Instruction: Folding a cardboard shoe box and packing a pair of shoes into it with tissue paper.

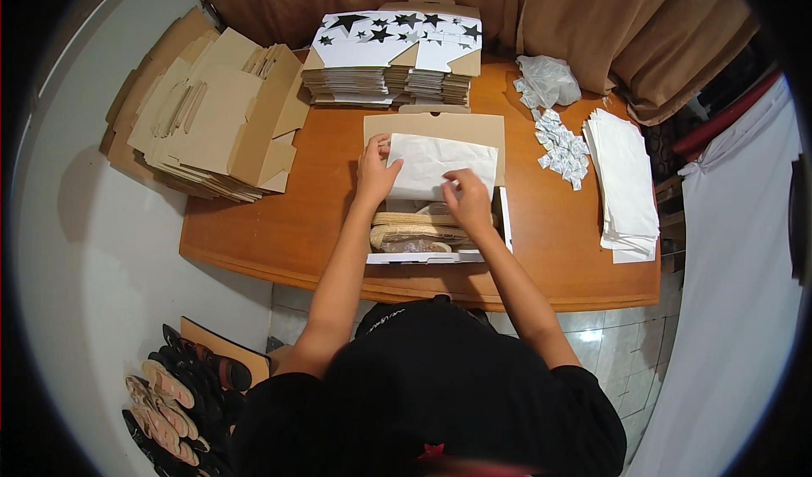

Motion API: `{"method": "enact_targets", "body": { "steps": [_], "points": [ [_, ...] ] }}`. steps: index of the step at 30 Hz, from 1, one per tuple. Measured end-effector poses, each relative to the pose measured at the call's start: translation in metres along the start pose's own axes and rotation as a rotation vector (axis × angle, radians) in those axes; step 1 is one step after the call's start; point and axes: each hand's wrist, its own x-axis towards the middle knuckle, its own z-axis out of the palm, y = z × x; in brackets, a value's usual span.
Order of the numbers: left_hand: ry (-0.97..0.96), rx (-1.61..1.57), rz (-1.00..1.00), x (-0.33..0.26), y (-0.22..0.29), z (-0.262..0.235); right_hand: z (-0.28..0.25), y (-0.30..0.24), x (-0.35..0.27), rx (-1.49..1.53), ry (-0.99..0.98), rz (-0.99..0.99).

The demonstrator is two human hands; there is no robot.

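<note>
Here, a white sheet (431, 157), long axis left-to-right, is gripped by the left hand (376, 172). The right hand (469, 200) is half-uncurled.

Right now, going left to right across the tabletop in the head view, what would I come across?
Brown cardboard stack → left hand → right hand → scattered small white packets → stack of white paper.

the white sheet (423, 162) partly hides the open box's (421, 259) back edge; right of the box, marks on small packets (565, 149) are too small to read.
</note>
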Motion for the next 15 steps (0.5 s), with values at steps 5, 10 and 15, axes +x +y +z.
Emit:
{"method": "enact_targets", "body": {
  "steps": [5, 10, 15],
  "points": [
    [-0.052, 0.028, -0.088, 0.002, 0.011, -0.005, -0.02, 0.013, 0.011, -0.262, 0.304, 0.026],
    [-0.125, -0.118, 0.007, 0.001, 0.008, -0.022, -0.034, 0.018, 0.022, -0.367, 0.201, 0.126],
    [-0.37, -0.366, -0.03, -0.019, 0.028, -0.052, -0.055, 0.016, 0.026, -0.192, 0.166, 0.057]
  ]
}}
